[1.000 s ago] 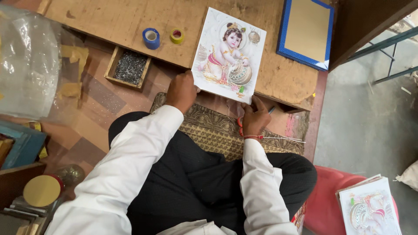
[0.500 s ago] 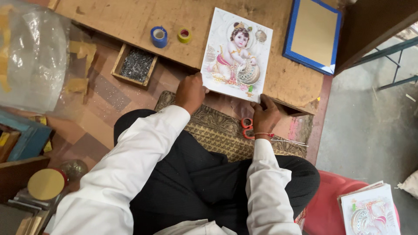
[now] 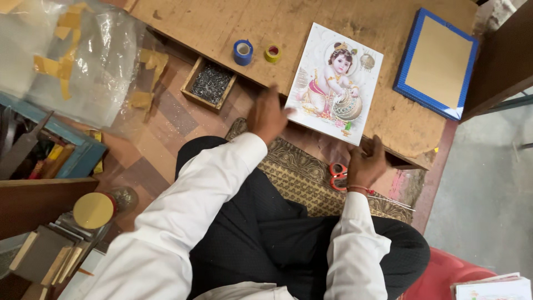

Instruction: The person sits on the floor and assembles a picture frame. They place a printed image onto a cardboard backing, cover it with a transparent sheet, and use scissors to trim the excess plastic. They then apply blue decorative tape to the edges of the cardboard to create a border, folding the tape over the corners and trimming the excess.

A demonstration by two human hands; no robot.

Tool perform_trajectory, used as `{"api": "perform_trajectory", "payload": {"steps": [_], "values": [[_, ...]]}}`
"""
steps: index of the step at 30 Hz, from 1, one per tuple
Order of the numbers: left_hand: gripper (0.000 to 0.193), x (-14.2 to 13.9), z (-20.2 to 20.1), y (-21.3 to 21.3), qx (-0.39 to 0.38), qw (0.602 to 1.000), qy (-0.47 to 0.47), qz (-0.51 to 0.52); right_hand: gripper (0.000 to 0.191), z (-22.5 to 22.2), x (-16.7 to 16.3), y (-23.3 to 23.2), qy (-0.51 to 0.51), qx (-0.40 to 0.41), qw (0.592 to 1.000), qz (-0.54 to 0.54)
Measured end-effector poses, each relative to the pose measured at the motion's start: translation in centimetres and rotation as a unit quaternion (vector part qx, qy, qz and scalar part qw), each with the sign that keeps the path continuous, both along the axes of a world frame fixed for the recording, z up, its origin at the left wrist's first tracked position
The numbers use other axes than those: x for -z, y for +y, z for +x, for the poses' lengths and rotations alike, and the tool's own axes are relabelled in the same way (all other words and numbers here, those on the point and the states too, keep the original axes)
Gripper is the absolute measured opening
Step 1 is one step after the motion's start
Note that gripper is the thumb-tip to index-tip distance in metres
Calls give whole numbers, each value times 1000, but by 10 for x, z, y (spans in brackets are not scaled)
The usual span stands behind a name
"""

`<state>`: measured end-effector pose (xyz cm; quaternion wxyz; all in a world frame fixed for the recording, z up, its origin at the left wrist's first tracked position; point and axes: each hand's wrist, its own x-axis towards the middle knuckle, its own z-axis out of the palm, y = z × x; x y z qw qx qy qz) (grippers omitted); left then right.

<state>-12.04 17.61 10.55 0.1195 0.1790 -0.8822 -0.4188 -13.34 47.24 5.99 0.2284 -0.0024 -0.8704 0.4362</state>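
wooden low table, printed picture lying flat, both hands at its near edge

white sleeves and dark trousers fill the near ground; the person sits on a woven mat (image 3: 300,178) just short of the wooden table (image 3: 211,28). red-handled scissors (image 3: 337,174) lie on the mat under the table's near edge, just beside the right wrist.

right hand (image 3: 366,164): at the table's near edge, below the lower right corner of the picture. fingers curled over the edge; it has hold of nothing but the board.

left hand (image 3: 267,115): blurred, at the picture's lower left edge. fingers appear loosely spread; whether it touches the sheet cannot be told. nothing seen gripped.

printed picture (image 3: 334,83): glossy sheet showing a seated child figure, lying flat on the table, slightly tilted, its near edge close to the table's near edge.

left of the picture, off the table's edge: an open wooden box of small dark nails (image 3: 210,84). on the table, left of the picture: a blue tape roll (image 3: 242,52) and a yellow tape roll (image 3: 272,53), close together. right of the picture, apart from it: a blue frame (image 3: 437,64) with a tan board in it.
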Motion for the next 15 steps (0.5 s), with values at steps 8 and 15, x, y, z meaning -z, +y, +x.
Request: {"api": "perform_trajectory", "payload": {"steps": [8,15], "values": [[50,19,-57,-70,-159,980,56,-107,37,38,-29,4,-54,-6,979,-198],[29,7,-38,-47,-69,983,144,93,34,103,-56,-8,-164,-53,944,-281]]}}
